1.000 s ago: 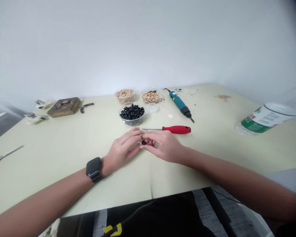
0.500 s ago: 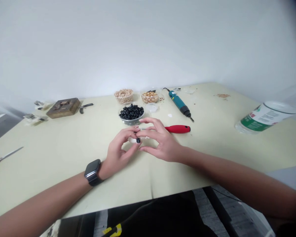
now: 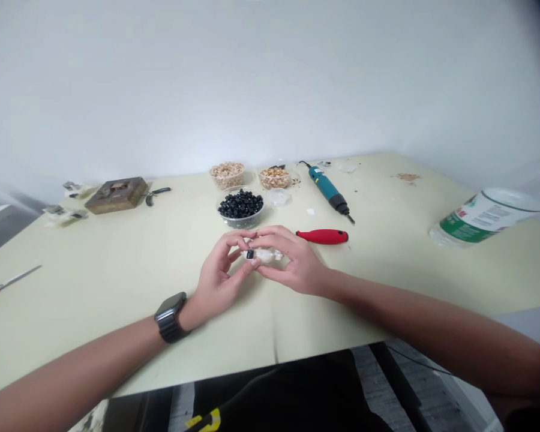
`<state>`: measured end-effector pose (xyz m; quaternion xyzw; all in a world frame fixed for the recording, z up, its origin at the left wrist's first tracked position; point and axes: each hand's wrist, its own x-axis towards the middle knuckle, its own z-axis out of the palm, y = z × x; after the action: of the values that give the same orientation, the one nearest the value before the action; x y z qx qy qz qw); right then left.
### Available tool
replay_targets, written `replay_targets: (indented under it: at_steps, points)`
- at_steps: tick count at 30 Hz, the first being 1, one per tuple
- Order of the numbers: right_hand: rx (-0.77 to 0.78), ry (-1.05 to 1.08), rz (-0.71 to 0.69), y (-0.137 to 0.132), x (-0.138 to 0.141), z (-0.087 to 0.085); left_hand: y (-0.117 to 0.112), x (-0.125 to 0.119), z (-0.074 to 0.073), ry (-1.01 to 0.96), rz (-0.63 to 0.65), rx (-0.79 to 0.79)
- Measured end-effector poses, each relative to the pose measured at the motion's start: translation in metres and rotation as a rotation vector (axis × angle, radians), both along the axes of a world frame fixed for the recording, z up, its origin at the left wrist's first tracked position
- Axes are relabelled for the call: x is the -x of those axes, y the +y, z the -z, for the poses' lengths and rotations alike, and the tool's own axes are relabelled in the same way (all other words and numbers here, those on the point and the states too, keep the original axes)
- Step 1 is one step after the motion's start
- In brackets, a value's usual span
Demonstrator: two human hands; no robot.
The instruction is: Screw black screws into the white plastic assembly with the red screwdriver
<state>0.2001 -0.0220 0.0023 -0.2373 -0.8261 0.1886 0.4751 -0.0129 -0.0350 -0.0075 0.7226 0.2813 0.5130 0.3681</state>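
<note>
Hands meet fingertip to fingertip low over the middle of the worktop: the left hand (image 3: 218, 273) pinches one small black piece (image 3: 250, 254), and the right hand (image 3: 292, 264) curls around one whitish lump (image 3: 266, 255), which seems to touch the black piece, though it is too small to be sure. Just behind stand three filled tubs: one of black beads (image 3: 240, 207) and two of tan bits (image 3: 227, 174) (image 3: 274, 177), with one empty clear cup (image 3: 279, 196) beside them. One red-handled screwdriver (image 3: 323, 236) lies just beyond the right hand, its shaft hidden by the fingers. The pale yellow worktop (image 3: 117, 258) ends at a plain white wall. One teal power tool (image 3: 328, 192), one lying bottle (image 3: 481, 216), one wooden block (image 3: 116, 195) and scissors (image 3: 4, 285) lie well apart.
</note>
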Motion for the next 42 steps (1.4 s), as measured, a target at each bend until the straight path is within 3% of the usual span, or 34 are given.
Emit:
replay_targets:
  at_steps: [6,12,25,42]
  points:
    - [-0.139,-0.032,0.123,0.0,-0.001,0.0,0.006,-0.001,0.002,-0.08,0.014,0.041]
    - [-0.075,-0.056,0.095,0.0,-0.004,0.001,0.012,-0.001,0.004,-0.1,0.026,0.103]
    - [-0.223,-0.132,0.16,0.003,-0.003,0.006,0.011,0.002,0.009,-0.014,-0.032,0.04]
    - [-0.227,-0.117,0.17,-0.002,0.0,0.005,0.013,0.002,0.008,-0.093,0.014,0.11]
